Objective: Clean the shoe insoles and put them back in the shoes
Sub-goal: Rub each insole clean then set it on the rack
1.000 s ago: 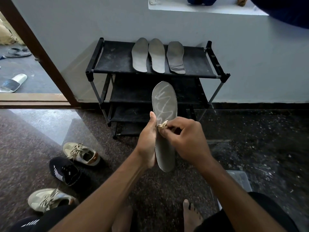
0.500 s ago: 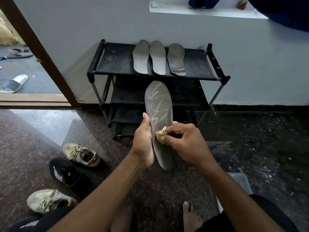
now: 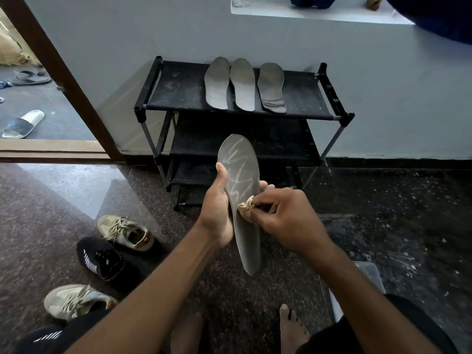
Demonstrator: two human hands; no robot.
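Our left hand (image 3: 217,213) grips the thin grey foam insole (image 3: 242,195) at its middle; it looks light and bendy. Our right hand (image 3: 286,221) pinches a small beige cloth wad (image 3: 245,206).

Legible text, labels, brands, numbers: none; black sneaker (image 3: 102,259) bears white slanted stripes and a small pale mark on its tongue, too small to read; held insole (image 3: 240,172) shows only a pale zigzag streak.

A home entryway: a black shoe rack (image 3: 178,90) against the wall, sneakers (image 3: 126,232) on polished stone floor (image 3: 51,213).
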